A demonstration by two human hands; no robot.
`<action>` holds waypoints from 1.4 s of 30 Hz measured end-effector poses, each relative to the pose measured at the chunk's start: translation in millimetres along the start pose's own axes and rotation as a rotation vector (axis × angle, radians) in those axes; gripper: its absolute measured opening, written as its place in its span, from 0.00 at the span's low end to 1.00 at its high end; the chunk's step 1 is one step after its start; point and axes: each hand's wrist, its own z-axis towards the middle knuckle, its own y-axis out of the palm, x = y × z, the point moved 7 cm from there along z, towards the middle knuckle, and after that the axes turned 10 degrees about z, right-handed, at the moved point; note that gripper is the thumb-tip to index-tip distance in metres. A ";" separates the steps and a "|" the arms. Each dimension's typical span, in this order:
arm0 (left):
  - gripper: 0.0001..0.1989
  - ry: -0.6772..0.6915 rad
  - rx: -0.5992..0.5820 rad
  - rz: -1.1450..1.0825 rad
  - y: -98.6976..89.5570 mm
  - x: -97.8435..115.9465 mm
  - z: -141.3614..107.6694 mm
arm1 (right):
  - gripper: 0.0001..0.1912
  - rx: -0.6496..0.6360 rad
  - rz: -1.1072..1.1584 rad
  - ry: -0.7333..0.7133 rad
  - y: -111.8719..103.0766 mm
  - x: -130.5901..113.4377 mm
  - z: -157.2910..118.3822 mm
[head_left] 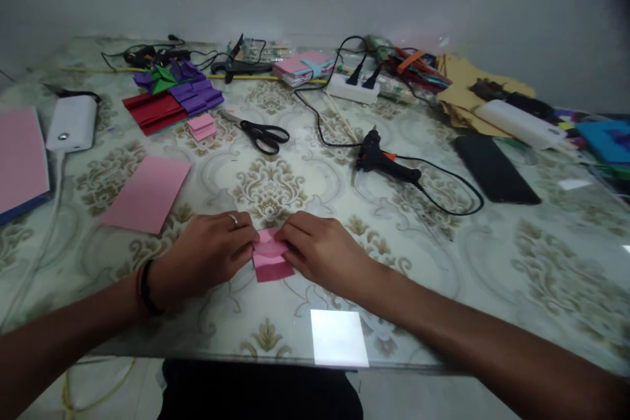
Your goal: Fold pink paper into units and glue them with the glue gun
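A small piece of pink paper [273,270], creased across its width, lies at the front middle of the patterned table [433,302]. My left hand [216,246] pinches its left edge, and a ring shows on one finger. At the opposite edge, my right hand [319,249] has its fingers closed on the same paper. A larger flat pink sheet [149,193] rests to the left of my hands. Farther back sit a small pleated pink paper [201,126] and black-handled scissors [260,134], their blades slightly apart.
A black glue gun [386,161] with a looping cord lies right of centre, near a dark phone [495,169]. A white power bank [73,123] with a cable stands left. Folded red and purple papers [172,105], a power strip [353,88] and yellow paper [457,88] line the back.
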 end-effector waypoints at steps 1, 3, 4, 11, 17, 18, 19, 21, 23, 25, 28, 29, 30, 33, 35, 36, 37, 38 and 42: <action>0.10 0.009 -0.006 0.007 1.8 0.3 0.4 | 0.08 0.003 -0.001 -0.020 -0.7 0.1 0.6; 0.10 0.026 -0.004 0.015 3.3 1.0 0.6 | 0.11 0.013 0.006 -0.070 -3.0 -1.4 1.0; 0.10 0.030 -0.005 0.015 3.6 1.2 0.5 | 0.13 0.018 0.013 -0.086 -4.2 -2.1 0.8; 0.10 0.070 -0.020 0.028 3.2 8.8 2.6 | 0.16 -0.032 0.052 -0.111 -5.5 -5.5 3.8; 0.10 -0.020 -0.074 -0.100 11.8 -0.1 1.7 | 0.14 -0.164 0.007 -0.109 0.3 -3.0 13.2; 0.10 -0.040 -0.078 -0.116 12.0 -2.1 1.9 | 0.11 -0.184 0.018 -0.095 1.2 -1.3 14.0; 0.09 -0.061 -0.086 -0.135 12.3 -4.1 2.5 | 0.09 -0.200 0.038 -0.073 1.6 0.8 14.8; 0.09 -0.104 -0.122 -0.191 13.7 -7.5 4.5 | 0.06 -0.238 0.100 -0.005 2.5 6.3 16.2; 0.09 -0.158 -0.166 -0.231 15.5 -11.0 7.0 | 0.05 -0.292 0.171 0.085 4.2 12.4 17.7; 0.09 -0.216 -0.204 -0.235 16.7 -14.4 9.2 | 0.06 -0.341 0.219 0.170 6.0 17.6 19.5; 0.10 -0.301 -0.267 -0.211 19.0 -19.0 9.9 | 0.08 -0.373 0.255 0.263 6.9 23.2 23.3; 0.10 -0.322 -0.282 -0.209 19.6 -20.1 9.5 | 0.08 -0.374 0.263 0.288 6.9 24.6 24.5; 0.11 -0.334 -0.288 -0.214 19.9 -21.1 8.8 | 0.09 -0.369 0.272 0.313 6.5 25.9 25.4; 0.08 -0.337 -0.230 -0.292 16.6 -23.8 6.7 | 0.10 -0.313 0.321 0.391 3.0 28.6 25.7; 0.05 -0.354 -0.158 -0.385 11.6 -28.1 5.4 | 0.10 -0.241 0.400 0.447 -0.8 29.6 23.4; 0.04 -0.375 -0.129 -0.437 9.2 -30.9 4.8 | 0.08 -0.193 0.459 0.477 -3.0 30.2 21.6; 0.04 -0.398 -0.107 -0.491 7.3 -33.6 4.5 | 0.07 -0.139 0.529 0.503 -5.1 31.0 19.6; 0.04 -0.421 -0.091 -0.545 5.5 -35.9 4.7 | 0.06 -0.081 0.606 0.527 -7.0 32.0 17.4; 0.05 -0.472 -0.002 -0.709 -1.0 -39.3 9.1 | 0.05 0.120 0.935 0.588 -8.8 38.0 9.3</action>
